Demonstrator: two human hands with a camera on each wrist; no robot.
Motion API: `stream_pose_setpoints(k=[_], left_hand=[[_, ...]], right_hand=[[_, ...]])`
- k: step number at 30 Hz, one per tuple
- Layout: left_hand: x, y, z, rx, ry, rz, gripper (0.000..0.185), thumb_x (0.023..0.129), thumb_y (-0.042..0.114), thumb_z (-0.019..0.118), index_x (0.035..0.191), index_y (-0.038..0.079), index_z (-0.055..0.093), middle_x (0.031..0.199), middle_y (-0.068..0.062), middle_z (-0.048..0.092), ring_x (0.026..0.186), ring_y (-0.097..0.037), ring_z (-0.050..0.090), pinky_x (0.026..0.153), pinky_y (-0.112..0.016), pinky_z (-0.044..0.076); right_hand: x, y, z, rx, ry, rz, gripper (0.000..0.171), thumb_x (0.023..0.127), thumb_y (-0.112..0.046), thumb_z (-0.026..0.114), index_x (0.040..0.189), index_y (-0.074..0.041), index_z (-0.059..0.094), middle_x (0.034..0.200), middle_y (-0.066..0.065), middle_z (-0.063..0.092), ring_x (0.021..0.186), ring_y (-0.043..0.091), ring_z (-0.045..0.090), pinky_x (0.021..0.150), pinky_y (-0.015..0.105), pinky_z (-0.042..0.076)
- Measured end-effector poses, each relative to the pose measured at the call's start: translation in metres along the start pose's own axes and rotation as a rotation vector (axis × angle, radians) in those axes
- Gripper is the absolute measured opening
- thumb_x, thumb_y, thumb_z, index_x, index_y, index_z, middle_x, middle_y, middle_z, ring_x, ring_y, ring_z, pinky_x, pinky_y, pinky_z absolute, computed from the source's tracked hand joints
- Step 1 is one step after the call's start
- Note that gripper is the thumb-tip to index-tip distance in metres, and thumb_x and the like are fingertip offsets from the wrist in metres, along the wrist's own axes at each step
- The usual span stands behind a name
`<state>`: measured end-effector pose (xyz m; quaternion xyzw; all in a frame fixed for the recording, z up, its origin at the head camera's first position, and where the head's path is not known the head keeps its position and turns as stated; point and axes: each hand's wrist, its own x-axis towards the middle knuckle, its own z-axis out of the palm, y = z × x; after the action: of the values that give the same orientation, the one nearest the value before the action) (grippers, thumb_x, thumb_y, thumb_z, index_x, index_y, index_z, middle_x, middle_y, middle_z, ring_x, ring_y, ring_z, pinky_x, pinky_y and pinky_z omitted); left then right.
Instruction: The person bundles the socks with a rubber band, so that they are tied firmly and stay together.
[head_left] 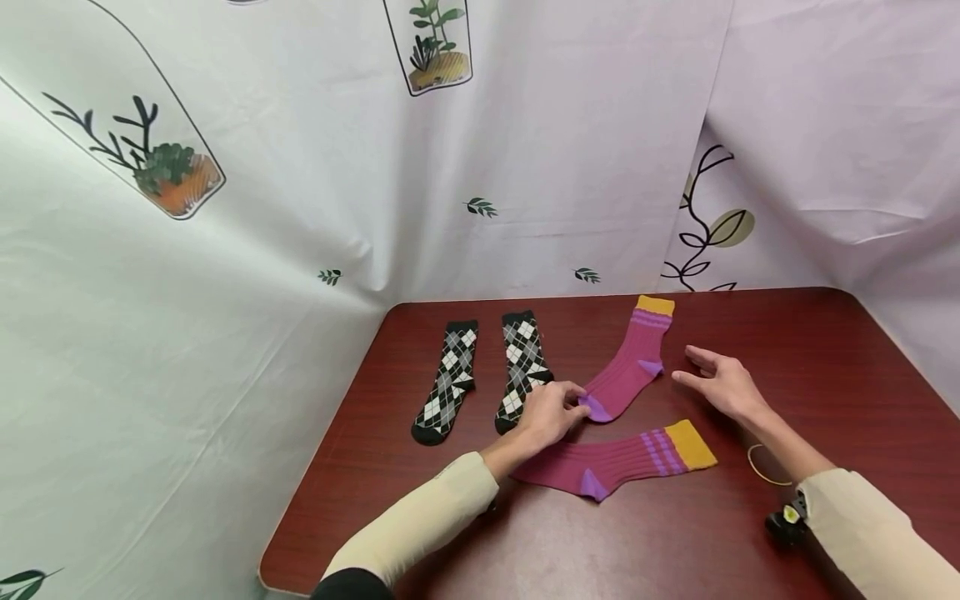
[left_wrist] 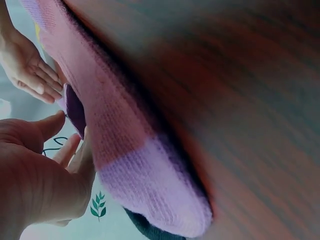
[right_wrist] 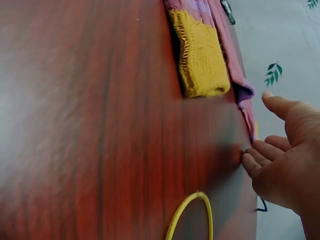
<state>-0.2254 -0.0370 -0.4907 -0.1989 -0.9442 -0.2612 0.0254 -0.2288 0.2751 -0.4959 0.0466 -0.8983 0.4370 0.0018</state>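
In the head view my left hand pinches the purple toe of the far magenta sock, which lies slanted with its yellow cuff at the back. Seen from the left wrist, that purple toe is at the thumb and finger tips. A second magenta sock lies crosswise nearer the person, its toe end partly hidden by the left arm. My right hand is held to the right of the far sock's heel, fingers extended and holding nothing. The near sock's yellow cuff appears in the right wrist view.
Two black, grey and white argyle socks lie side by side on the left of the dark red table. A yellow loop hangs by the right wrist, near a black device. A printed white curtain stands behind.
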Motion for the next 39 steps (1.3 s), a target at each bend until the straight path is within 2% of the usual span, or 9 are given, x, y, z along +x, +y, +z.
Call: stream_pose_setpoints(k=[8, 17, 29, 39], left_hand=[[0.003, 0.002, 0.003, -0.002, 0.025, -0.021, 0.026, 0.084, 0.032, 0.08, 0.107, 0.022, 0.077, 0.088, 0.011, 0.075, 0.07, 0.008, 0.064, 0.076, -0.025, 0.052], [0.005, 0.0, 0.006, -0.122, -0.008, -0.051, 0.017, 0.078, 0.017, 0.084, 0.093, 0.023, 0.079, 0.077, 0.015, 0.072, 0.063, 0.012, 0.059, 0.073, -0.019, 0.048], [0.0, 0.006, 0.002, -0.177, -0.069, -0.069, 0.01, 0.081, 0.019, 0.08, 0.09, 0.025, 0.079, 0.075, 0.017, 0.071, 0.063, 0.01, 0.059, 0.071, -0.017, 0.047], [-0.003, 0.009, 0.0, -0.272, -0.113, -0.133, 0.017, 0.076, 0.009, 0.075, 0.09, 0.02, 0.076, 0.077, 0.007, 0.072, 0.051, 0.001, 0.061, 0.062, -0.015, 0.049]], right_hand=[[0.013, 0.0, 0.004, 0.094, 0.029, 0.04, 0.08, 0.095, -0.042, 0.064, 0.15, 0.007, 0.032, 0.148, 0.033, 0.037, 0.132, 0.05, 0.042, 0.102, 0.055, 0.038], [0.019, 0.001, 0.008, 0.142, 0.07, 0.064, 0.079, 0.096, -0.044, 0.062, 0.15, 0.006, 0.033, 0.148, 0.031, 0.038, 0.134, 0.048, 0.04, 0.104, 0.055, 0.036], [0.025, 0.0, 0.008, 0.218, 0.097, 0.105, 0.077, 0.096, -0.042, 0.063, 0.15, 0.004, 0.033, 0.148, 0.029, 0.04, 0.136, 0.044, 0.04, 0.107, 0.056, 0.033], [0.033, -0.001, 0.009, 0.239, 0.131, 0.113, 0.073, 0.096, -0.037, 0.065, 0.149, 0.004, 0.036, 0.147, 0.026, 0.043, 0.135, 0.041, 0.042, 0.107, 0.046, 0.038]])
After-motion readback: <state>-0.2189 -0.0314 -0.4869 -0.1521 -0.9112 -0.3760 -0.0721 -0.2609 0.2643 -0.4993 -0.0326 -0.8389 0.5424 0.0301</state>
